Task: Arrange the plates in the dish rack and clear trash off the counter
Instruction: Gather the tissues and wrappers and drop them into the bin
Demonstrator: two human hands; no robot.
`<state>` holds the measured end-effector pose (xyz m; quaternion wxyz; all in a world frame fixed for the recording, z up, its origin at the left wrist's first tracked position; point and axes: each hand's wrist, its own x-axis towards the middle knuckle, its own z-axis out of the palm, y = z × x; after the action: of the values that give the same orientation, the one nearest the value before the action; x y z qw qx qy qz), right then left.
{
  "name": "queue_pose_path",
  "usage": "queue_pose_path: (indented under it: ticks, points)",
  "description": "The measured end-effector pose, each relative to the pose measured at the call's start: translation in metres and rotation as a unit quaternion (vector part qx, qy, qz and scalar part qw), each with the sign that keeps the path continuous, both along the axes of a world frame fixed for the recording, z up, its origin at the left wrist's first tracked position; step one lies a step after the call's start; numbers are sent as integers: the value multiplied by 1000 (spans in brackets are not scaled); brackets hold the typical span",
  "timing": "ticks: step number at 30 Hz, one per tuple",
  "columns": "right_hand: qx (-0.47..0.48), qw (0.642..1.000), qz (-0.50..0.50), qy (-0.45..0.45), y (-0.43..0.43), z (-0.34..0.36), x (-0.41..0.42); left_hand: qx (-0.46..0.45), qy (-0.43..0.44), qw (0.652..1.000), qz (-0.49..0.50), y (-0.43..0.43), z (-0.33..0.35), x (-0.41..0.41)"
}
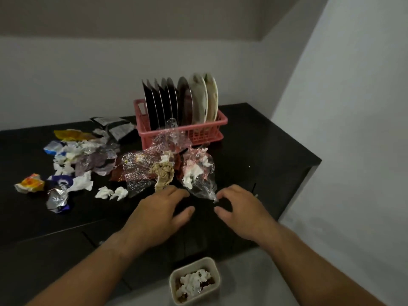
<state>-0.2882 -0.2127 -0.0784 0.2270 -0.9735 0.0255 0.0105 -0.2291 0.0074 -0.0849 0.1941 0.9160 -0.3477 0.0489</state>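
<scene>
Where plates (pixel 199 100) stand racked, left hand (pixel 159 214) spread; right hand (pixel 241 209) curled at clear bag (pixel 199 184), pinch unclear

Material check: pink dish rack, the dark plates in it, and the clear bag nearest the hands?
Dish rack: looks like moulded plastic, matte pink; lattice walls and a cut-out handle.
Dark plates: probably steel, glossy; thin bright rims and mirror-dark faces, though the dim light leaves it open.
Clear bag: thin plastic film, shiny; see-through and crinkled, with glints.
</scene>
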Motion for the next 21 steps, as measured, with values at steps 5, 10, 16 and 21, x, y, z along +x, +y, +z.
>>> queue_pose_path:
  ticks: [5,10,16,21]
  points:
    - [11,999,-52,2,15,-3,36,-6,-12,1000,25,19,-2,35]
    - [112,973,-202,4,24,-25,91,17,-2,1000,-1,29,-15,89]
    - [162,947,-274,37,28,-41,148,67,13,996,-56,21,-41,138]
    - [134,965,-224,29,31,-24,168,87,21,994,-67,12,-52,156]
